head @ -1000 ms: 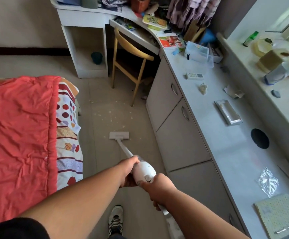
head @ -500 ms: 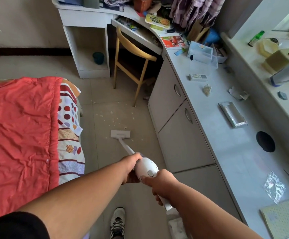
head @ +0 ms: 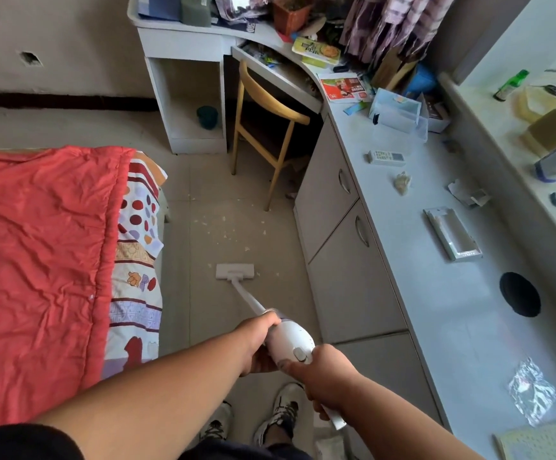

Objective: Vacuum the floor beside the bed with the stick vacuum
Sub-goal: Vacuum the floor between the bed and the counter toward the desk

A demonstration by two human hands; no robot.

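Vacuum: white stick vacuum [head: 291, 340] slants from the hands toward 12 o'clock, its flat floor head [head: 235, 272] resting on the tiled floor [head: 270, 293] between bed and cabinets.
Left hand [head: 258, 336]: grip wrapped around the front of the vacuum body.
Right hand [head: 324, 376]: grip clenched on the rear handle, thumb beside the button.
Debris: pale scraps [head: 223, 227] lie just beyond the head at 12 o'clock.
Bed [head: 37, 260]: red quilt at 9 o'clock.
Surface [head: 436, 260]: cluttered, at 3 o'clock.
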